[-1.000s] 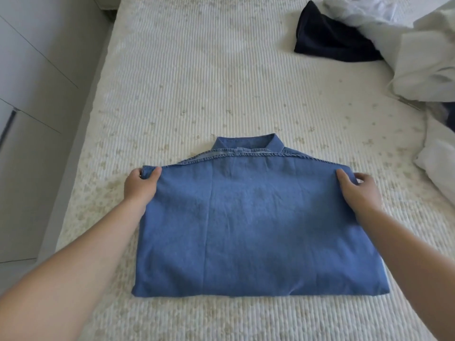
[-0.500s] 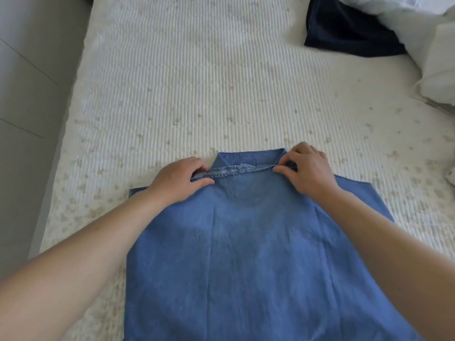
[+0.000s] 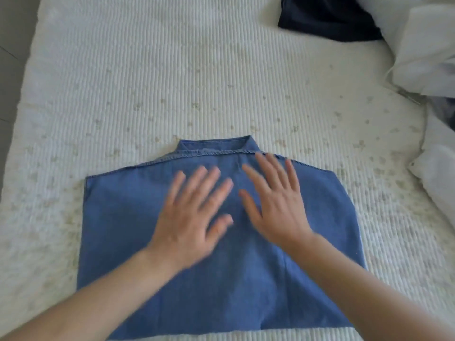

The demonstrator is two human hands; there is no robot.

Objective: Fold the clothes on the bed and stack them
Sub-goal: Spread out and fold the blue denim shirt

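Note:
A folded blue denim shirt (image 3: 123, 217) lies flat on the white quilted bed (image 3: 172, 82), collar at its far edge. My left hand (image 3: 194, 215) is spread flat on the shirt's middle, fingers straight and apart. Beside it my right hand (image 3: 275, 200) lies flat as well, fingertips just short of the collar seam. Both hands are blurred by motion and hold nothing.
A dark navy garment (image 3: 327, 18) lies at the far right of the bed. Crumpled white clothes (image 3: 428, 50) pile along the right edge, with more white fabric (image 3: 438, 168) lower down. The bed's left edge drops to a grey floor (image 3: 9, 45).
My hands went from the shirt's shoulder corners to pinching the collar seam. Now they have let go and lie flat on the shirt's middle, nearer to me.

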